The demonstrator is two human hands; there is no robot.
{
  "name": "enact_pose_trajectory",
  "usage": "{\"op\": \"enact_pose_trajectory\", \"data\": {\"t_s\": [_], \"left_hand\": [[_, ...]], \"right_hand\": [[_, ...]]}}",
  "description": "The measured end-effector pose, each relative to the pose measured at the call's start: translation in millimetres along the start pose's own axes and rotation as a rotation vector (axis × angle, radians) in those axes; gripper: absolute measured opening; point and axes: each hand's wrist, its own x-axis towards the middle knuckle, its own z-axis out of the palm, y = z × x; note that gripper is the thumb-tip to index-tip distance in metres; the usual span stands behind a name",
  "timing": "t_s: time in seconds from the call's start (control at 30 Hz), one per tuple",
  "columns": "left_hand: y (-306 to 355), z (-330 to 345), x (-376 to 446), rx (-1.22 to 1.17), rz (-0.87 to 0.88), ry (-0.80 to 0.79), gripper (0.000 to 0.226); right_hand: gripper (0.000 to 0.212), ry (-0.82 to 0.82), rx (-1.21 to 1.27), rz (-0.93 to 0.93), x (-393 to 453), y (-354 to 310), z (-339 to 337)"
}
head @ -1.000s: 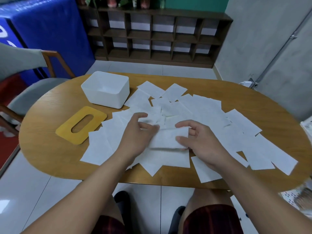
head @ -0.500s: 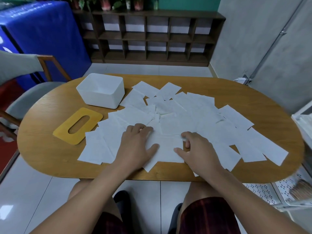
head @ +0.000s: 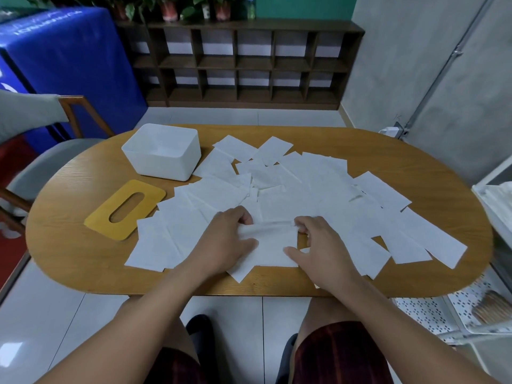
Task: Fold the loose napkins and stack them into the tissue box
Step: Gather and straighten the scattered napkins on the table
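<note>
Several loose white napkins (head: 310, 184) lie scattered over the oval wooden table (head: 72, 245). Near the front edge lies one napkin (head: 273, 245) with its far edge lifted. My left hand (head: 227, 239) pinches its far left corner. My right hand (head: 318, 245) pinches its far right corner, thumb lying on the sheet. The white tissue box (head: 166, 153) stands open and empty at the back left. Its yellow slotted lid (head: 124, 209) lies flat in front of it.
A chair with a grey seat (head: 50, 159) stands at the table's left end. A white wire rack (head: 496, 206) and perforated shelf (head: 432, 314) stand at the right. Dark cubby shelves (head: 238, 65) line the far wall.
Both hands went from pressing flat on the napkin to pinching its far corners and lifting that edge. The camera tilted up slightly.
</note>
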Motion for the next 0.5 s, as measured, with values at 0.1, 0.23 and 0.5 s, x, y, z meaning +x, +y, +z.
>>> {"op": "enact_pose_trajectory", "data": {"t_s": [0.1,0.23,0.5], "left_hand": [[1.8,-4.4,-12.0,-0.240,0.006,0.039,0.032],[7.8,-12.8,-23.7,-0.522,0.013,0.111,0.046],[-2.3,-21.6,-27.7,-0.725,0.020,0.263,0.054]], "right_hand": [[0.075,0.018,0.233,0.024,-0.9,-1.5,-2.4],[0.068,-0.089,0.645,0.096,1.2,-17.5,-6.6],[0.025,-0.053,0.801,0.076,5.5,-58.6,11.4]]}}
